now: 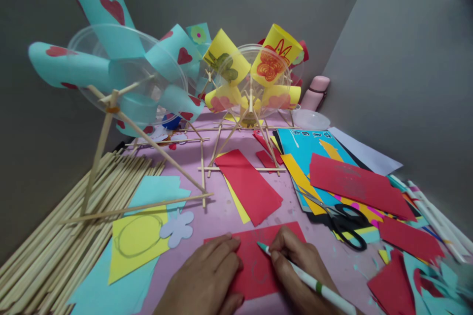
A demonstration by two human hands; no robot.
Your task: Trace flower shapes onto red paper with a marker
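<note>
A red sheet of paper [254, 275] lies flat on the table in front of me, with a faint curved line drawn on it. My left hand [207, 275] rests on its left side, palm down and fingers laid out flat. A white marker [314, 283] with a green tip and a green band is gripped in my right hand [297, 261]. Its tip points at the upper middle of the red sheet; whether it touches the paper I cannot tell. Beyond the sheet lie a red strip [249, 187] and, to the right, black-handled scissors [342, 216].
Bamboo sticks [74, 226] fill the left side. A blue paper wheel [121, 69] and a yellow one [251, 74] stand on stick frames. A yellow square [136, 236] bears a drawn circle. Markers [436, 216] and red scraps [391, 280] lie right. A pink bottle [314, 93] stands behind.
</note>
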